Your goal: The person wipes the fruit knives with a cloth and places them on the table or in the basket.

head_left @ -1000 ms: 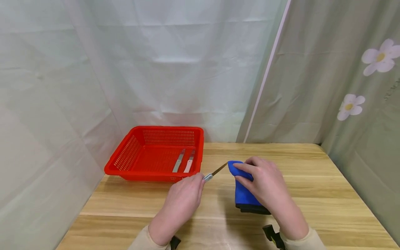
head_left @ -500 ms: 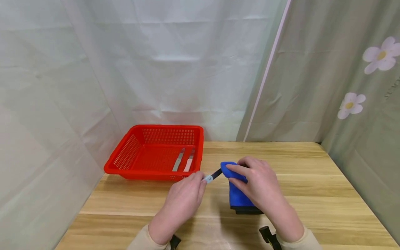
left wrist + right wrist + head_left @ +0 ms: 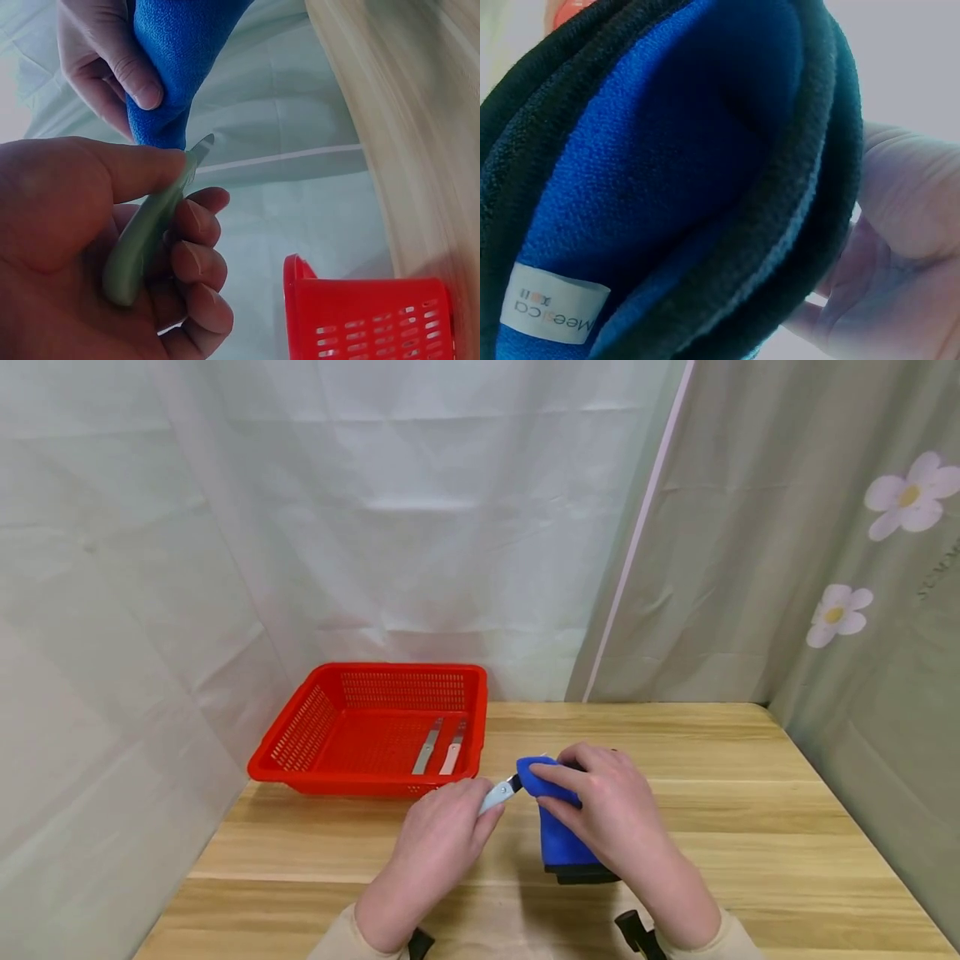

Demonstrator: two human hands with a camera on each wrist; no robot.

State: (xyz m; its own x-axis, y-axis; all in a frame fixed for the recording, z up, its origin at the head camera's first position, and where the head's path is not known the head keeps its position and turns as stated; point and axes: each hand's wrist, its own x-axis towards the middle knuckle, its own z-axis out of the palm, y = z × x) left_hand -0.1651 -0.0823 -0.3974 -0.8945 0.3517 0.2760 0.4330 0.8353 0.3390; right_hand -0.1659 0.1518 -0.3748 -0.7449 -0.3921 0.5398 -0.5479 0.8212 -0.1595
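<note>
A small knife with a pale green handle (image 3: pixel 142 244) is held in my left hand (image 3: pixel 442 831), the thumb and curled fingers around the handle. Its blade (image 3: pixel 515 783) points up and right into a folded blue cloth (image 3: pixel 566 839) with black edging. My right hand (image 3: pixel 615 802) pinches the cloth's upper part between thumb and fingers, the fold wrapped about the blade and hiding most of it. Below the hand the cloth hangs above the table. In the right wrist view its open layers and a white label (image 3: pixel 553 304) show.
A red plastic basket (image 3: pixel 300 774) stands at the back left of the wooden table (image 3: pixel 750 810). Inside it, on the right, lie two knives, one with a grey-green handle (image 3: pixel 423 760) and one with a pinkish handle (image 3: pixel 450 760). Pale curtains (image 3: pixel 465 527) hang behind and at the sides.
My right hand and the cloth have moved left and slightly down along the blade toward the handle, so less blade shows. My left hand has stayed nearly in place, with the knife turned slightly.
</note>
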